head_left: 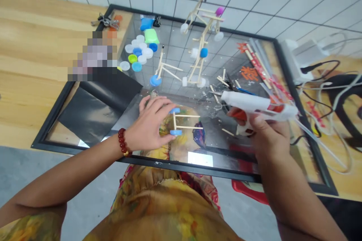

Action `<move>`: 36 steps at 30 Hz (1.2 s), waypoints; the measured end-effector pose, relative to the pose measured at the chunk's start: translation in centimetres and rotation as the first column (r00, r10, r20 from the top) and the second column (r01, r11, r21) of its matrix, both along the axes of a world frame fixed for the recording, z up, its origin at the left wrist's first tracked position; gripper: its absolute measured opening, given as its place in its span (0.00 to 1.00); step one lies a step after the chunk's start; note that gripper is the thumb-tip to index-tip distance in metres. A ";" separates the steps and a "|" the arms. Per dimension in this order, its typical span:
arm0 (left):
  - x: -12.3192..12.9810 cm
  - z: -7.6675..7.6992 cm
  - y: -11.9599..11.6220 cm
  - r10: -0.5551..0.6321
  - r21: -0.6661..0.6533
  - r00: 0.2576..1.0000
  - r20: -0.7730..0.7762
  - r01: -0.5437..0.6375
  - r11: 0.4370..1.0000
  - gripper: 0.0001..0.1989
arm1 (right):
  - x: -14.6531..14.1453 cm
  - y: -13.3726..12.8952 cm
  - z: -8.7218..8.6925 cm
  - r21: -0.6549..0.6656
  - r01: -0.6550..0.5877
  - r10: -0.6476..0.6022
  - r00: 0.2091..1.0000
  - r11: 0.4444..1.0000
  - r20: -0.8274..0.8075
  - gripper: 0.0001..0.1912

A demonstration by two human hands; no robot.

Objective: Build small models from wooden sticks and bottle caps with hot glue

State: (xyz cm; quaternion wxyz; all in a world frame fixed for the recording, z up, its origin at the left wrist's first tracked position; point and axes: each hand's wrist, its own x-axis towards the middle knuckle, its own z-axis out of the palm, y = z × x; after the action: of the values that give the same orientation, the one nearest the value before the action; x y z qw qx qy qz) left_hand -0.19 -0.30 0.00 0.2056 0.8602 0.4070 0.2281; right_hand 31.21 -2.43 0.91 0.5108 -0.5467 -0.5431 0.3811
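Between the thumb and fingers of my left hand (154, 120) is a small stick frame (186, 127) with a blue bottle cap at each end of its crossbar. Two thin sticks run from the crossbar to the right. My right hand (270, 131) grips a white hot glue gun (249, 101) by its handle, its nozzle pointing left, apart from the frame. Beyond my left hand stands a stick piece with a blue cap (155, 80). Further back is a larger stick model (198, 60) with white caps and a blue ball.
Loose bottle caps (138, 51) lie at the back left, near a green clay packet (152, 36). Black sheets (93, 109) cover the left side. Sticks and clear glue rods (263, 64) lie at the right, with a power strip (294, 60) and cables beyond the black-framed glass board (181, 167).
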 end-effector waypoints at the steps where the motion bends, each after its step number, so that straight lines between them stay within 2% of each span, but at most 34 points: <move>1: -0.1 -0.1 0.1 0.000 0.019 1.000 -0.003 0.000 1.000 0.38 | -0.1 0.5 0.2 0.009 0.024 -0.023 0.997 1.000 -0.068 0.15; 4: -0.6 -0.2 0.4 -0.021 0.107 1.000 0.023 0.018 0.994 0.42 | -0.1 1.8 1.0 0.056 0.039 -0.024 0.969 0.998 -0.245 0.14; 6: -0.9 0.1 0.6 -0.065 0.214 0.994 0.087 0.045 0.976 0.44 | 0.1 2.3 1.2 0.071 0.022 -0.001 0.961 0.997 -0.278 0.10; 8: -1.1 0.6 0.5 -0.107 0.351 0.978 0.180 0.037 0.936 0.43 | 0.4 2.6 1.2 0.092 0.018 0.004 0.972 0.996 -0.234 0.08; 10: -0.9 1.4 -0.3 -0.099 0.456 0.953 0.285 -0.044 0.889 0.40 | 0.7 2.7 0.9 0.131 0.037 -0.018 0.990 0.991 -0.139 0.09; 12: 0.2 1.9 -1.8 -0.053 0.457 0.916 0.397 -0.147 0.877 0.35 | 0.8 2.8 0.5 0.182 0.058 -0.050 0.998 0.982 -0.046 0.11; 13: 1.1 2.0 -2.7 -0.027 0.402 0.891 0.453 -0.178 0.898 0.31 | 0.9 2.8 0.2 0.214 0.068 -0.068 0.998 0.975 -0.010 0.12; 15: 3.7 1.9 -4.2 -0.004 0.222 0.832 0.554 -0.143 0.965 0.25 | 0.9 3.0 -0.3 0.264 0.076 -0.091 0.995 0.961 0.044 0.13; 17: 7.3 1.5 -5.0 0.077 -0.061 0.791 0.607 -0.050 0.997 0.18 | 0.9 3.2 -0.7 0.296 0.077 -0.110 0.989 0.952 0.097 0.14; 18: 9.3 1.2 -4.9 0.129 -0.209 0.765 0.631 0.007 0.978 0.18 | 0.9 3.2 -0.9 0.310 0.083 -0.128 0.984 0.947 0.126 0.14; 20: 13.3 0.8 -4.1 0.265 -0.448 0.667 0.697 0.116 0.886 0.24 | 0.7 3.3 -1.2 0.342 0.112 -0.184 0.965 0.933 0.185 0.15; 22: 16.9 0.8 -2.5 0.378 -0.571 0.561 0.737 0.217 0.792 0.26 | 0.5 3.3 -1.4 0.365 0.152 -0.252 0.936 0.919 0.245 0.16; 24: 19.6 1.0 -0.7 0.414 -0.587 0.447 0.793 0.379 0.716 0.23 | 0.3 3.3 -1.5 0.375 0.186 -0.310 0.901 0.908 0.304 0.17; 25: 20.7 1.2 0.2 0.452 -0.590 0.386 0.804 0.434 0.681 0.21 | 0.1 3.3 -1.4 0.381 0.200 -0.335 0.882 0.903 0.331 0.17; 27: 22.3 1.5 1.5 0.516 -0.601 0.315 0.797 0.496 0.626 0.16 | 0.0 3.3 -1.1 0.391 0.201 -0.358 0.850 0.898 0.386 0.18; 29: 23.3 1.6 2.5 0.566 -0.597 0.235 0.790 0.504 0.625 0.13 | 0.5 3.3 -0.6 0.394 0.126 -0.305 0.848 0.910 0.434 0.20; 31: 23.8 1.5 3.2 0.607 -0.598 0.164 0.777 0.492 0.633 0.13 | 1.8 3.3 -0.2 0.380 -0.013 -0.175 0.873 0.925 0.455 0.25; 33: 23.9 1.3 3.7 0.633 -0.611 0.140 0.761 0.485 0.626 0.14 | 4.1 3.2 0.2 0.366 -0.053 -0.111 0.905 0.929 0.412 0.29; 34: 23.9 1.2 3.9 0.637 -0.615 0.144 0.757 0.485 0.622 0.15 | 5.5 3.3 0.4 0.350 0.000 -0.143 0.913 0.937 0.382 0.29; 35: 23.8 1.2 4.0 0.634 -0.615 0.153 0.758 0.488 0.619 0.15 | 7.0 3.5 0.6 0.342 0.138 -0.262 0.899 0.929 0.350 0.27; 36: 23.7 1.1 4.0 0.623 -0.609 0.163 0.765 0.498 0.617 0.16 | 8.5 3.7 0.8 0.321 0.283 -0.395 0.839 0.904 0.374 0.25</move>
State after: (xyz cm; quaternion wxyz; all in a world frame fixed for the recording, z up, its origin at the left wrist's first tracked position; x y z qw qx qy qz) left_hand 23.51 3.74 1.06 0.7539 0.2823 0.2645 0.5310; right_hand 39.71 1.27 1.67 0.5032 -0.6355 -0.5800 0.0812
